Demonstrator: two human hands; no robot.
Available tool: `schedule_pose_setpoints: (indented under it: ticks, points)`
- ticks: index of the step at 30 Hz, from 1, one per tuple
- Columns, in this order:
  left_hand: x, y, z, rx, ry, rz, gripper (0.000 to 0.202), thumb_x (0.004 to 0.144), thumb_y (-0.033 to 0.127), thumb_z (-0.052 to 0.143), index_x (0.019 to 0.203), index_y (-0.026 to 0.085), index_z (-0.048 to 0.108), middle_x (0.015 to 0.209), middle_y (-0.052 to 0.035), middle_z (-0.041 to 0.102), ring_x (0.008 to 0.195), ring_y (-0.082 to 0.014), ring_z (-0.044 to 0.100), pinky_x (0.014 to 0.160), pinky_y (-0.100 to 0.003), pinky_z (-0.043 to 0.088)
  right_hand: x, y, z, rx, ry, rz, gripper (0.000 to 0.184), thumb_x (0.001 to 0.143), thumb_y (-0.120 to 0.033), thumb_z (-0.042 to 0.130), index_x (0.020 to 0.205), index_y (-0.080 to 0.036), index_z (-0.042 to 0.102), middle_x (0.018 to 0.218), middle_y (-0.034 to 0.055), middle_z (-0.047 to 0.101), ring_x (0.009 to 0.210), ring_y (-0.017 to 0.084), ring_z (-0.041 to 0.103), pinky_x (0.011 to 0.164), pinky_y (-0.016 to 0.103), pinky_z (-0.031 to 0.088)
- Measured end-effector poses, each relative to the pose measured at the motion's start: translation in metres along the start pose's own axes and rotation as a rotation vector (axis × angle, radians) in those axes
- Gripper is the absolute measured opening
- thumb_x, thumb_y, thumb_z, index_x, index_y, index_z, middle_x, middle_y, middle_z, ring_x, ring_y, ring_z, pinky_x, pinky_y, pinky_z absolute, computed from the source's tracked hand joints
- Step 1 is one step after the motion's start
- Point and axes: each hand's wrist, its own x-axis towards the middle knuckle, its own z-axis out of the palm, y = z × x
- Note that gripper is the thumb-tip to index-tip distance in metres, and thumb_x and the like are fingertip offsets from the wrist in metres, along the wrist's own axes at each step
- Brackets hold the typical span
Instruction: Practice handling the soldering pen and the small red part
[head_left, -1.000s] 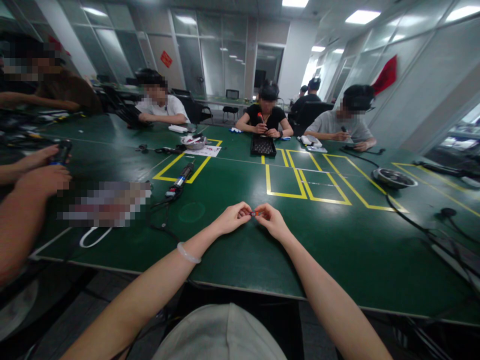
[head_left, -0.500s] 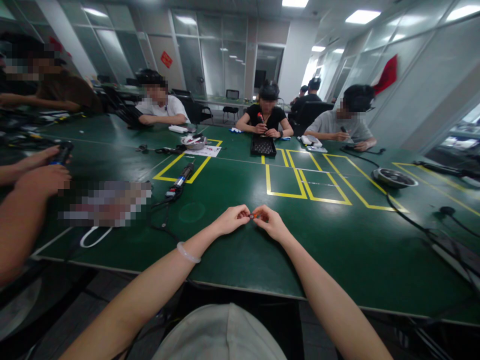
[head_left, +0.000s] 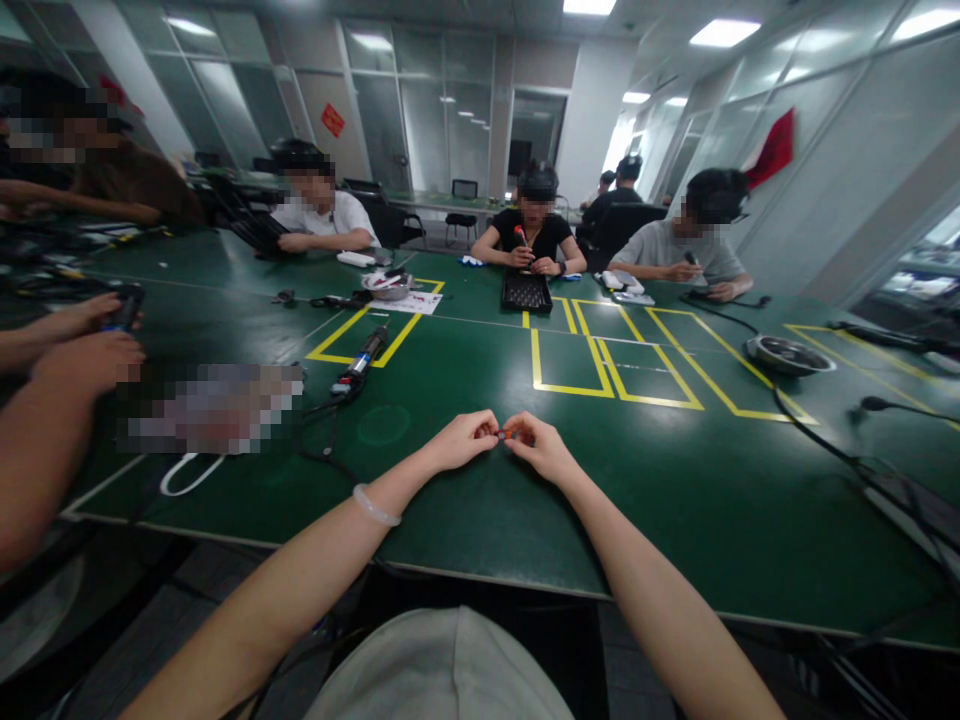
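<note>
My left hand (head_left: 465, 440) and my right hand (head_left: 536, 445) meet over the green table (head_left: 660, 500), a little past its near edge. Both pinch a tiny red and dark part (head_left: 505, 435) between their fingertips. It is too small to name. A pale bangle (head_left: 373, 506) sits on my left wrist. The other fingers of both hands are curled in.
An electric screwdriver (head_left: 364, 355) with its black cable lies left of my hands on yellow tape marks. A metal bowl (head_left: 786, 355) and cables lie to the right. A black tray (head_left: 526, 291) stands farther back. Other people sit around the table; someone's arms (head_left: 52, 390) reach in at left.
My fingertips have drawn closer together around the small part, which shows less than a second ago. A cable end at the far right has shifted.
</note>
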Motion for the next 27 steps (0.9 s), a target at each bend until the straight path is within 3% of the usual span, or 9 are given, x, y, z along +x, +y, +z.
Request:
schedule_pose_setpoints:
  ticks: [5, 8, 12, 15, 17, 22, 27]
  points:
    - [-0.002, 0.005, 0.0, 0.031, -0.005, 0.024, 0.018, 0.084, 0.033, 0.052, 0.091, 0.018, 0.059, 0.078, 0.0008, 0.061, 0.071, -0.0124, 0.056, 0.065, -0.024, 0.042, 0.001, 0.007, -0.001, -0.016, 0.035, 0.001, 0.016, 0.079, -0.024, 0.06, 0.094, -0.019, 0.059, 0.085, 0.0005, 0.064, 0.06, 0.011, 0.05, 0.059, 0.023, 0.04]
    - [-0.001, 0.007, -0.01, 0.144, 0.041, 0.051, 0.025, 0.087, 0.041, 0.05, 0.094, 0.019, 0.06, 0.085, -0.0013, 0.064, 0.078, -0.0144, 0.059, 0.071, -0.026, 0.045, 0.002, 0.01, -0.003, -0.003, 0.074, 0.021, 0.018, 0.079, -0.025, 0.059, 0.096, -0.019, 0.059, 0.086, 0.001, 0.065, 0.059, 0.01, 0.049, 0.058, 0.023, 0.04]
    - [-0.004, -0.008, -0.051, 0.538, 0.327, -0.052, 0.031, 0.089, 0.045, 0.045, 0.096, 0.02, 0.061, 0.1, -0.0055, 0.064, 0.094, -0.0202, 0.059, 0.085, -0.033, 0.045, 0.002, 0.011, -0.004, -0.002, 0.088, 0.05, 0.019, 0.079, -0.028, 0.06, 0.095, -0.019, 0.058, 0.085, 0.001, 0.064, 0.058, 0.01, 0.048, 0.058, 0.023, 0.04]
    - [-0.014, -0.037, -0.093, 0.812, 0.556, -0.291, 0.039, 0.087, 0.044, 0.047, 0.114, 0.018, 0.058, 0.121, -0.0116, 0.057, 0.113, -0.0269, 0.052, 0.095, -0.038, 0.041, 0.002, 0.01, -0.003, -0.003, 0.077, 0.058, 0.019, 0.079, -0.029, 0.06, 0.095, -0.019, 0.058, 0.084, 0.0008, 0.064, 0.058, 0.01, 0.049, 0.058, 0.023, 0.04]
    - [-0.026, -0.057, -0.119, 0.929, 0.622, -0.483, 0.051, 0.085, 0.046, 0.049, 0.126, 0.015, 0.051, 0.129, -0.0165, 0.052, 0.116, -0.0322, 0.05, 0.095, -0.043, 0.042, 0.002, 0.01, -0.002, -0.003, 0.066, 0.062, 0.019, 0.079, -0.029, 0.06, 0.095, -0.019, 0.058, 0.084, 0.0007, 0.064, 0.058, 0.01, 0.049, 0.058, 0.023, 0.04]
    - [-0.051, -0.087, -0.158, 0.901, 0.501, -0.848, 0.059, 0.082, 0.054, 0.047, 0.123, 0.012, 0.052, 0.123, -0.0218, 0.056, 0.106, -0.0377, 0.057, 0.083, -0.047, 0.047, 0.002, 0.01, 0.0, -0.004, 0.056, 0.077, 0.02, 0.078, -0.029, 0.061, 0.094, -0.019, 0.058, 0.082, 0.0006, 0.063, 0.058, 0.01, 0.049, 0.057, 0.023, 0.04]
    - [-0.052, -0.094, -0.171, 0.854, 0.439, -0.906, 0.059, 0.082, 0.056, 0.045, 0.121, 0.013, 0.054, 0.123, -0.0223, 0.057, 0.111, -0.0396, 0.055, 0.084, -0.048, 0.047, 0.001, 0.012, 0.0, 0.001, 0.04, 0.083, 0.02, 0.08, -0.03, 0.061, 0.096, -0.019, 0.058, 0.085, 0.0013, 0.064, 0.059, 0.01, 0.05, 0.058, 0.023, 0.04]
